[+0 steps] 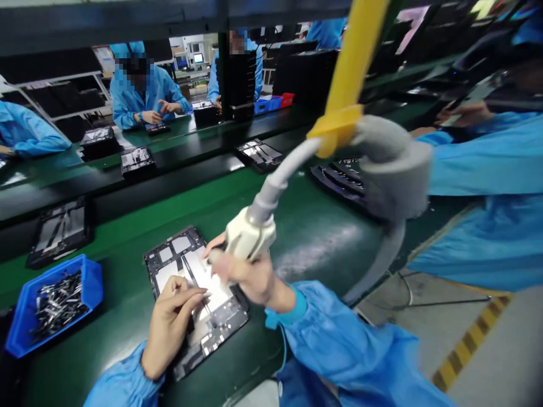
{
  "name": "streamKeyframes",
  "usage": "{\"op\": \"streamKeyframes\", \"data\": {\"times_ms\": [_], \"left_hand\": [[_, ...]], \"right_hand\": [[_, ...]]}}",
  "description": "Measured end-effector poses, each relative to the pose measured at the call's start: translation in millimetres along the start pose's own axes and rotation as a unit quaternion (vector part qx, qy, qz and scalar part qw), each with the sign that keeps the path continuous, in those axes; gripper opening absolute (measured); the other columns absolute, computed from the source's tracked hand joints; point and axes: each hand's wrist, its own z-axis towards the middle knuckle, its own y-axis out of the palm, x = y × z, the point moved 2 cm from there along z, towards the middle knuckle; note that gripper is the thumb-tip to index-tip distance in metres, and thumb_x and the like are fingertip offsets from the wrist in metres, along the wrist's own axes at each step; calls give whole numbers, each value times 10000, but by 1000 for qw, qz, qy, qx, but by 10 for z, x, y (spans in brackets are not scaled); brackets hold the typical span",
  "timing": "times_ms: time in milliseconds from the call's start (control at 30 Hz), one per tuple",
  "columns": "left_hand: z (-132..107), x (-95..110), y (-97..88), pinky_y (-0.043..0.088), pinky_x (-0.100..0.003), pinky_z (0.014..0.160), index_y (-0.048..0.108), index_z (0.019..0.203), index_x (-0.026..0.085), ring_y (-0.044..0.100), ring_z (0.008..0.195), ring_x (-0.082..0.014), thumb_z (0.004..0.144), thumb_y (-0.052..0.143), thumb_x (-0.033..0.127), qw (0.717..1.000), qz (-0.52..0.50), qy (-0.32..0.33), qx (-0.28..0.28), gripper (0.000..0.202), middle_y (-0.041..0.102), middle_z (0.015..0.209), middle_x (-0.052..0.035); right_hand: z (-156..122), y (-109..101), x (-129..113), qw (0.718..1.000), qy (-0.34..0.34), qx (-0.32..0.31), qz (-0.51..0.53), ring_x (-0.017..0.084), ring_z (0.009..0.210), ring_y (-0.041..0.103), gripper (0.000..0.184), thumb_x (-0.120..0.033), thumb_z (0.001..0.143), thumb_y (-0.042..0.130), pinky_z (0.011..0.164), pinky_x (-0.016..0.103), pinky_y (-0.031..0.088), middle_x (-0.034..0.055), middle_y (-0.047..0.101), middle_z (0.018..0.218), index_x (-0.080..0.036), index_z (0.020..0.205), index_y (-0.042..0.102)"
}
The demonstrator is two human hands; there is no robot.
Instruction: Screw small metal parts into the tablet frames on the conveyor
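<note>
1. A green conveyor surface point(314, 237) runs across the factory floor, with a second line behind it where co-workers in blue coats point(144, 90) sit over black trays point(138, 161).
2. At far right, a neighbour's blue sleeve point(479, 169) reaches over the same surface.
3. A yellow hanger point(352, 62) comes down from above and meets a thick grey padded sleeve point(394, 169). From there a grey hose point(280, 175) curves down to the tool.
4. The dark device frame point(218, 308) lies flat on the surface at the near edge, directly before the person and turned at an angle. Its open back shows pale grey plates, black ribs and small fittings along the lower end.
5. A blue bin point(91, 282) stands on the surface to the left of the frame, apart from it, filled with loose silver metal pieces point(57, 305).
6. The right grip point(248, 277) is wrapped tight around a cream powered screwdriver point(250, 234), which is held over the frame's upper right part. The driver's tip is hidden behind the fingers.
7. The left grip point(172, 322) rests on the middle of the frame, thumb and forefinger pressed together at their tips and the other fingers curled in. Whether anything sits between them cannot be told.
</note>
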Motion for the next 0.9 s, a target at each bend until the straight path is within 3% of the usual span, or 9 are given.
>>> {"op": "streamKeyframes", "data": {"times_ms": [67,133,267,400,500,633,767,900], "left_hand": [[-7,-5,-77,531,-309,617,864,844,256,616,662,-195,961,583,596,1000,-17,15,3,456,620,682,-59],[9,-34,-148,485,-286,558,855,850,235,586,593,-175,966,611,539,1000,-9,21,9,407,604,626,-38],[50,-80,-303,522,-255,641,812,846,210,657,682,-166,987,620,455,997,37,72,19,342,691,743,-43],[-24,-77,-430,537,-215,715,779,858,242,704,759,-149,1007,619,454,988,100,109,-38,305,740,835,-16],[-148,-64,-459,521,-213,648,733,823,252,687,687,-141,998,610,543,982,153,96,-50,362,724,792,10],[-285,-79,-428,492,-237,550,661,825,241,623,562,-145,962,598,652,977,201,63,-27,438,686,725,22],[-312,-159,-431,494,-249,542,691,955,234,618,565,-152,936,587,712,976,215,23,-3,490,669,740,17],[-284,-249,-461,509,-253,600,727,957,243,649,648,-159,947,595,682,982,184,13,-33,459,701,841,-7]], "right_hand": [[114,-175,190,997,22,55,38,107,379,468,375,-515,736,818,427,275,455,-52,539,469,-229,601,615],[192,-298,375,994,31,93,54,86,358,435,447,-562,713,848,417,264,427,-56,531,455,-216,579,598],[236,-366,522,995,25,93,40,89,393,468,483,-577,742,847,447,265,431,-55,532,462,-215,556,588],[226,-342,503,997,19,78,11,108,430,490,469,-541,800,823,465,278,434,-54,510,465,-224,557,578],[229,-329,519,997,22,70,7,111,444,481,445,-529,808,821,481,285,448,-60,503,481,-225,587,584],[238,-324,559,998,18,64,8,108,470,474,425,-502,816,823,501,282,456,-66,493,499,-224,608,577],[240,-312,553,998,10,60,12,98,462,450,402,-474,819,811,500,276,451,-75,481,513,-226,626,561],[242,-299,520,998,7,56,9,90,449,431,394,-463,833,793,499,273,443,-80,469,515,-226,626,555]]}}
